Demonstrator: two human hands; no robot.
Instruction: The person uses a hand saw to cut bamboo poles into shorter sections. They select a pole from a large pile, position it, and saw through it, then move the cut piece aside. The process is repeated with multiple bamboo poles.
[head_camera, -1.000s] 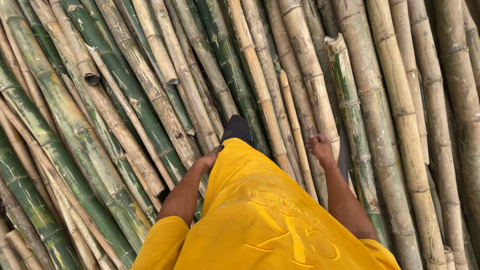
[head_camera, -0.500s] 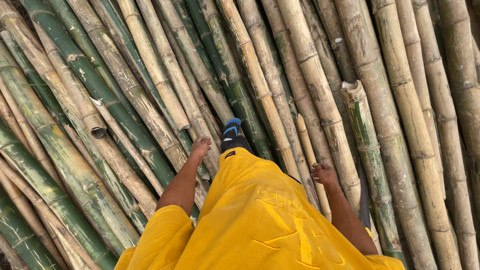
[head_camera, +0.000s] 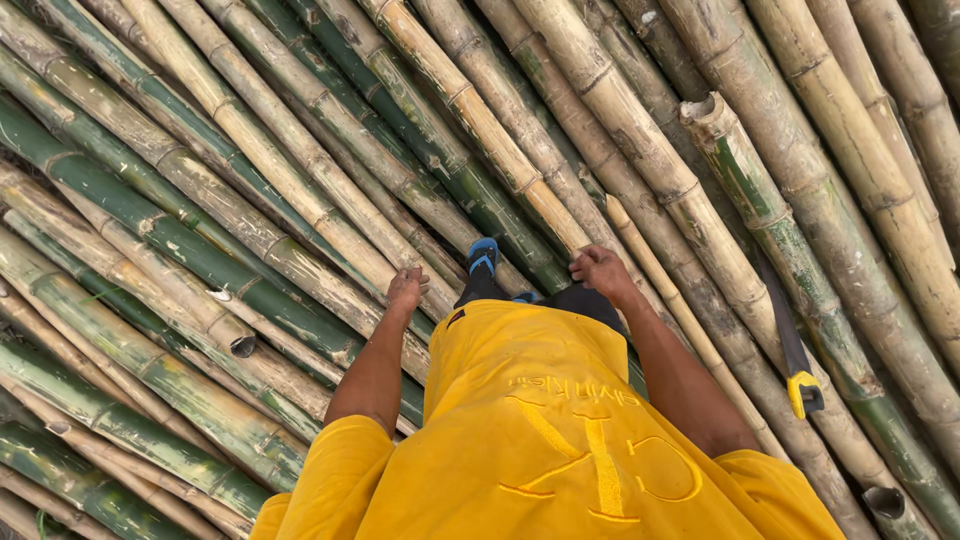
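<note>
Head view looks straight down at a person who stands on a big pile of bamboo poles (head_camera: 300, 215). The poles lie side by side under the feet, some green, some tan.

The left hand (head_camera: 407, 288) hangs by the hip. Its fingers curl in a little and hold nothing. The right hand (head_camera: 600, 268) rests on the dark trousers (head_camera: 585, 300). Its fingers bend down, and I cannot tell if they pinch the cloth.

It looks like a step across the pile, with one blue shoe (head_camera: 483, 255) out in front. Round poles can roll, so I think each step needs a slow, firm foot.

The yellow shirt (head_camera: 540, 430) hides the other foot and the legs. A saw (head_camera: 792, 350) with a yellow grip lies in a gap to the right, with its blade partly lost in shadow.
</note>
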